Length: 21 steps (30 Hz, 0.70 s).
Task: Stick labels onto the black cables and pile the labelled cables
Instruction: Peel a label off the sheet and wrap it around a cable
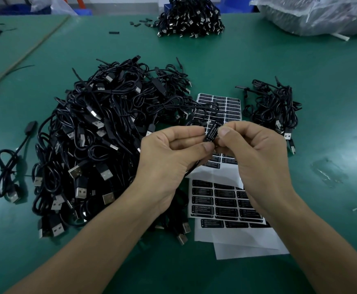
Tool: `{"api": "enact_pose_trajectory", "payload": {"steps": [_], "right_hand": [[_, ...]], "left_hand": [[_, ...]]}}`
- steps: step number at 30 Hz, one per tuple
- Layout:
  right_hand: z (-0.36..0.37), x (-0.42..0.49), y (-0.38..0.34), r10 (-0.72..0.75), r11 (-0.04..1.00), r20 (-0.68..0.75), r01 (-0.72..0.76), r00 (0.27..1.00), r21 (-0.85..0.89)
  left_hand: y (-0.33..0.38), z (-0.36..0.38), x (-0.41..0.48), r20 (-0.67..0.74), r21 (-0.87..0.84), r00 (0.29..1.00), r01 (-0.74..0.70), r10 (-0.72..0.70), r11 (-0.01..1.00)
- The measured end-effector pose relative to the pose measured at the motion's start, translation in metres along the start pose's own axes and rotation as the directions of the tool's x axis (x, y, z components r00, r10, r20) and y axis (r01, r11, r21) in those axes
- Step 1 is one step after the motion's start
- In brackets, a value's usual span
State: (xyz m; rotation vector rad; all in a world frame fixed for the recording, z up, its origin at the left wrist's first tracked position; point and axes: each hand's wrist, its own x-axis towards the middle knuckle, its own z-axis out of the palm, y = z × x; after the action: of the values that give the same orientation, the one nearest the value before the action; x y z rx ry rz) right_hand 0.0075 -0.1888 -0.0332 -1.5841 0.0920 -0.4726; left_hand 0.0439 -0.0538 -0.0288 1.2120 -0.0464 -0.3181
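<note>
The left hand (173,151) grips a thin black cable (204,117), while the right hand (254,151) fingers pinch a black printed label (212,132) onto it at centre. Likely early: a small bundle of black cables (273,109) sits at 2 o'clock and a large tangled heap of black cables (101,134) at 9. The green matted bench (194,60) has clear plastic bags (322,13) at 1.

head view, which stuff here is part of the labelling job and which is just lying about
In the job: left hand holding a cable, right hand pinching a label onto it; big cable pile; label sheets; small cable pile, right.
Lying about: plastic-wrapped bundle; small black bits; far cable heap, likely.
</note>
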Motion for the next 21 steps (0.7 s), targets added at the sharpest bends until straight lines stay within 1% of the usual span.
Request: {"api": "enact_pose_trajectory", "payload": {"steps": [4,10,21], "right_hand": [[0.0003,-0.0001,0.0002,-0.028,1.0,0.018,0.028,0.999,-0.004],[0.0011,0.0,0.0008,-0.042,0.999,0.002,0.042,0.999,-0.004],[0.0006,-0.0003,0.0015,-0.022,1.0,-0.023,0.022,0.999,-0.006]], "left_hand": [[0.0009,0.0001,0.0002,-0.004,-0.007,1.0,0.003,-0.003,1.0],[0.0007,0.0003,0.0002,0.001,-0.008,1.0,0.002,-0.002,1.0],[0.0003,-0.0003,-0.0003,-0.009,-0.009,1.0,0.006,-0.006,1.0]]}}
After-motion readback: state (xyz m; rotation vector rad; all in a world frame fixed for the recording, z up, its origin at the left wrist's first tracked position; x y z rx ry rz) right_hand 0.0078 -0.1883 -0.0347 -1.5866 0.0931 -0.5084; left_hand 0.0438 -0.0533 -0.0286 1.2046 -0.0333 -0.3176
